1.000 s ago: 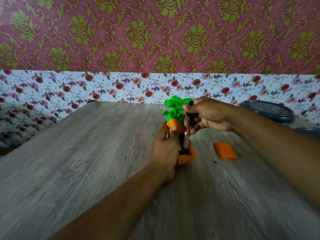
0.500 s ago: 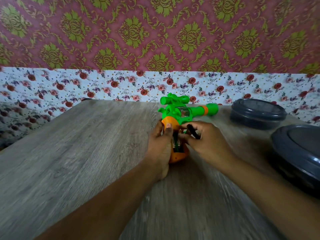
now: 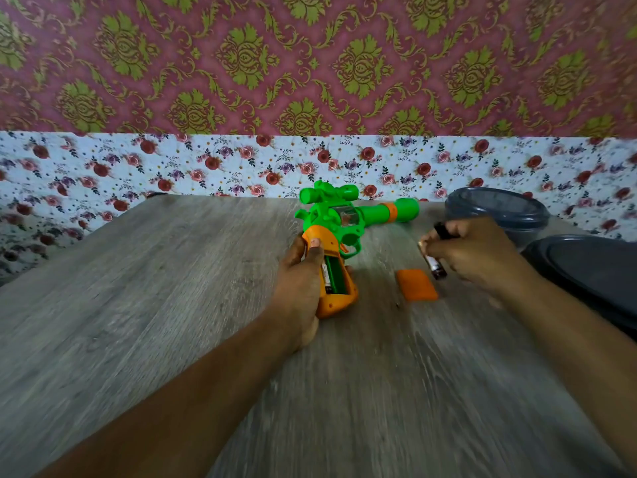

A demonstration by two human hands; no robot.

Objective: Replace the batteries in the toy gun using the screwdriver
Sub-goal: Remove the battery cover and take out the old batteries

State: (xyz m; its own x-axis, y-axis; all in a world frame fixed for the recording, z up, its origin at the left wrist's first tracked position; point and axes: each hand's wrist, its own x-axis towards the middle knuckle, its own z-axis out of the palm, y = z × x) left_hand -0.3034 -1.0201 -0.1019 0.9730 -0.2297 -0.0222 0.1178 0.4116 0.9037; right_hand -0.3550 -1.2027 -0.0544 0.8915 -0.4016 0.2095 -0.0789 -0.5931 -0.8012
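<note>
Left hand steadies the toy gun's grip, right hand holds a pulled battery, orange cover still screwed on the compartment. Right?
Not quite. The head view shows the orange cover off, lying on the table beside the toy gun. Left hand, right hand and battery are correct.

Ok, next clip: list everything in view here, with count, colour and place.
toy gun: 1, green and orange, table centre, battery bay open
battery in bay: 1, dark, inside grip
loose battery: 1, dark, in right hand
screwdriver: 1, black handle, in right hand
battery cover: 1, orange, on table right of gun
containers: 2, dark grey, far right
table: 1, grey wood
left hand: grips gun
right hand: holds battery and screwdriver
</note>
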